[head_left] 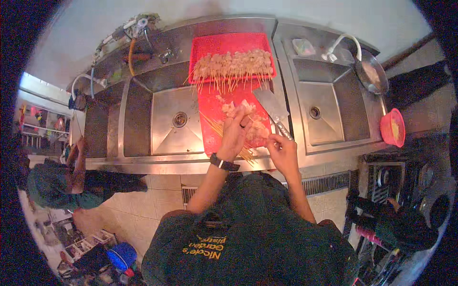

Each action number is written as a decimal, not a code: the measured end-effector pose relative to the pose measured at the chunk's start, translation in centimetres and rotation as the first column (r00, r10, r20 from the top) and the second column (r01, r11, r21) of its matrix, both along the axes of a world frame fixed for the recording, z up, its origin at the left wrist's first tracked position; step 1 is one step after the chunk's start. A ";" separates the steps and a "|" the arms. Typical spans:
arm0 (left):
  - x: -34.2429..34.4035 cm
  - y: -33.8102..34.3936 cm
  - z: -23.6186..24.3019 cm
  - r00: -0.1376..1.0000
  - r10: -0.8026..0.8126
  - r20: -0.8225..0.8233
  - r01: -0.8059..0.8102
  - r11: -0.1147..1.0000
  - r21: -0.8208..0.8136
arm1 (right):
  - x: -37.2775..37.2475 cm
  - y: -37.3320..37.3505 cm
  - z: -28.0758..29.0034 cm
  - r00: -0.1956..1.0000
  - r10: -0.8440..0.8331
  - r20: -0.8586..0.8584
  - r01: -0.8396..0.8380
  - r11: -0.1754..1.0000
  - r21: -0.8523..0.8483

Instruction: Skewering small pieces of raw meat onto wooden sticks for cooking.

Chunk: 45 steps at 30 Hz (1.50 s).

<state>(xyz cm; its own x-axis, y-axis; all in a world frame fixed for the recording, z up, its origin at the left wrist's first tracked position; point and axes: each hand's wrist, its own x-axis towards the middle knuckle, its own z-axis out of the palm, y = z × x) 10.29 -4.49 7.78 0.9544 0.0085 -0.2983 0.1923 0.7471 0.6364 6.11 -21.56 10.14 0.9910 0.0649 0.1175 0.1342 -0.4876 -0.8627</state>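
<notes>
A red cutting board (208,138) lies in front of me on the metal counter, with raw, pale meat pieces (258,129) on it. My left hand (234,136) is over the board, its bent fingers closed on a piece of meat at the far side. My right hand (285,153) is at the board's right edge, thumb and forefinger pinched beside the meat; what they hold is too small to make out. Loose bamboo skewers (212,125) lie partly under my left hand. A broad-bladed knife (273,103) with a metal handle rests right of the board.
Behind the board, a red tray (229,44) holds several rows of skewered meat (234,66). Sink basins (167,131) flank the board. A pan (372,72) and a pink bowl (392,127) are at the right. Other people (62,183) stand at far left and right.
</notes>
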 end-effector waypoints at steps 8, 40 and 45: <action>-0.1 -1.6 2.3 0.999 -0.007 -0.044 -0.001 0.986 -0.167 | 0.0 -0.4 0.2 0.998 -0.063 -0.006 0.063 0.997 -0.037; -0.4 -1.3 2.8 0.991 -0.066 0.113 0.037 0.969 0.242 | 0.1 -0.2 1.5 0.995 -0.053 0.085 0.052 0.998 0.023; -0.2 -1.4 2.1 0.988 -0.058 0.140 0.022 0.969 0.247 | 0.0 -0.2 2.5 0.997 -0.029 0.071 0.031 0.999 -0.026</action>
<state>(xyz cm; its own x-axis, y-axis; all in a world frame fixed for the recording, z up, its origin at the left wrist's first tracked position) 10.06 -5.84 9.85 0.9884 0.0248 -0.1498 0.1105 0.5588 0.8219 6.09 -21.74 12.63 0.9819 0.0393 0.1855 0.1790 -0.5153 -0.8381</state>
